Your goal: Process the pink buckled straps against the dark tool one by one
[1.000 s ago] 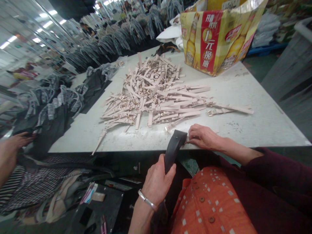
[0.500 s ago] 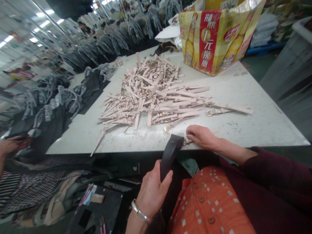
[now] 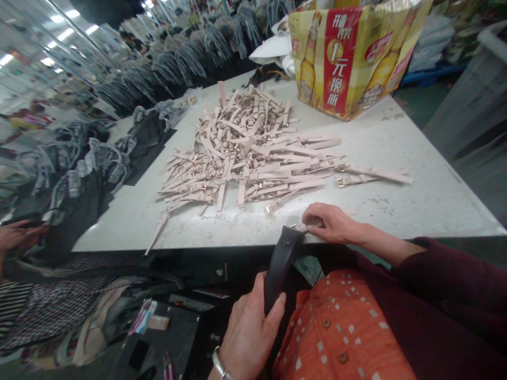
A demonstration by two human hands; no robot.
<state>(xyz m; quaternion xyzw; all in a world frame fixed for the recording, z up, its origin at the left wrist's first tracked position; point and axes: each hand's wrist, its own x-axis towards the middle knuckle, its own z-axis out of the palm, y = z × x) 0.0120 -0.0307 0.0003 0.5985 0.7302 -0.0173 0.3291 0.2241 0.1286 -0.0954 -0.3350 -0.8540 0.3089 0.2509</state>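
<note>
My left hand (image 3: 253, 322), with a silver bangle on its wrist, is closed around a black curved piece (image 3: 279, 266) with a squared end, which looks like a leather strap. The piece points up toward the table's front edge. My right hand (image 3: 330, 221) rests at that edge, its fingers pinched on a small beige buckle strap (image 3: 307, 228) that they mostly cover. The strap's metal buckle lies right by the black piece's squared end; whether they touch is unclear. Beyond my hands lies a large heap of beige buckle straps (image 3: 245, 153).
Two loose buckle straps (image 3: 372, 176) lie right of the heap on the pale table (image 3: 435, 206). A yellow and red bag (image 3: 336, 63) stands at the back. Dark pieces with wrapped handles (image 3: 91, 163) lie left, near another person's hand (image 3: 18, 235). A black surface (image 3: 170, 332) holds small tools.
My left hand and the black piece have shifted right and slightly down. The buckle in my right hand now shows above the black piece's end.
</note>
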